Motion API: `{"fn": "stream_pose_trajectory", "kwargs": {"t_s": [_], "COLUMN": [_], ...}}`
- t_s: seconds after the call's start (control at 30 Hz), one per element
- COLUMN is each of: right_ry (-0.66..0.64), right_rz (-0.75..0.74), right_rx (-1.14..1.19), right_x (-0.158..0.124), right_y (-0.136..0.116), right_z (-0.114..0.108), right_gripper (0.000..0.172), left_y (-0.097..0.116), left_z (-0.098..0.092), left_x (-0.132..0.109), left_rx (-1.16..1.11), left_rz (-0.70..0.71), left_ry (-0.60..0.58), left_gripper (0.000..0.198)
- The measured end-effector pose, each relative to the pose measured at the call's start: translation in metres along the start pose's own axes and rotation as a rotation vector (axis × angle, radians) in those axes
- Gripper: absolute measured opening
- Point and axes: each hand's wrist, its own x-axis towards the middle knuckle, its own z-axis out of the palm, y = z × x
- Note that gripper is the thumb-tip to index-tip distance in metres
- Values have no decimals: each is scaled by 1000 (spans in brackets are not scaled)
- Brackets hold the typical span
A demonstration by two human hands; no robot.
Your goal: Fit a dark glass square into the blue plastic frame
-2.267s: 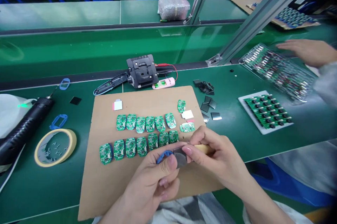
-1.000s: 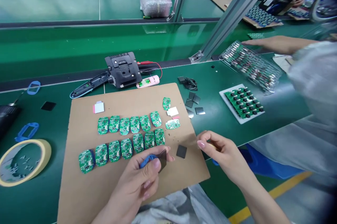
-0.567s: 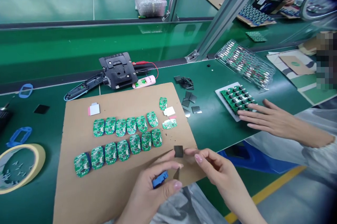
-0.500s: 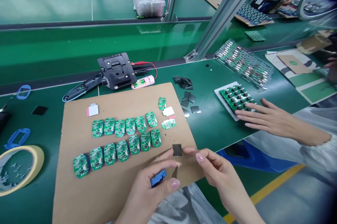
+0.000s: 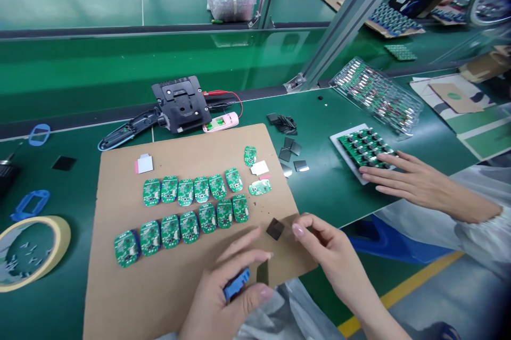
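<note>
My left hand point(image 5: 227, 287) is curled around a small blue plastic part point(image 5: 236, 284). A dark translucent square piece point(image 5: 262, 273) shows between its thumb and index finger, while the other fingers are spread. To the right, my right hand point(image 5: 333, 252) has thumb and index finger pinched together. Beside those fingertips is a dark square piece point(image 5: 275, 229), turned cornerwise, with what looks like faint clear film reaching toward the fingers. Both hands are over the lower right of the cardboard sheet point(image 5: 159, 287). Two rows of green circuit boards point(image 5: 207, 217) lie on it.
Loose dark squares point(image 5: 287, 124) lie right of the cardboard. Another person's hand point(image 5: 419, 177) rests by a panel of boards point(image 5: 365, 146). A tape roll point(image 5: 62, 247) holding screws sits left. A black fixture point(image 5: 181, 103) and pink device point(image 5: 221, 122) stand behind.
My left fingers have drawn away from the upper dark square, which has turned cornerwise and moved slightly right. My right hand has shifted a little right. The view has moved slightly.
</note>
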Motion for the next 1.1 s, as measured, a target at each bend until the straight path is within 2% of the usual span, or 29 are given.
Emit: {"fn": "stream_pose_trajectory", "kwargs": {"t_s": [0.1,0.2,0.4,0.67,0.87,1.1], "right_ry": [-41,-67,38,135,166,65], "right_rz": [-73,-56,-65,-80,-80,-152], "right_rx": [-155,-177,-251,-363,-323,-156], "right_x": [0,-4,-9,-12,-11,-18], "right_y": [2,9,24,25,22,14], "right_z": [-1,5,12,11,15,13], "right_gripper": [42,41,37,35,34,33], "left_y": [-6,-13,-17,-15,-13,-11], "left_z": [-1,1,-2,3,2,-2], "left_x": [-4,-5,-3,2,4,3], "left_rx": [43,110,336,432,415,179], "left_rz": [57,80,169,207,202,74], "left_ry": [-35,-116,-249,-251,-261,-145], "left_gripper": [22,23,30,31,29,23]}}
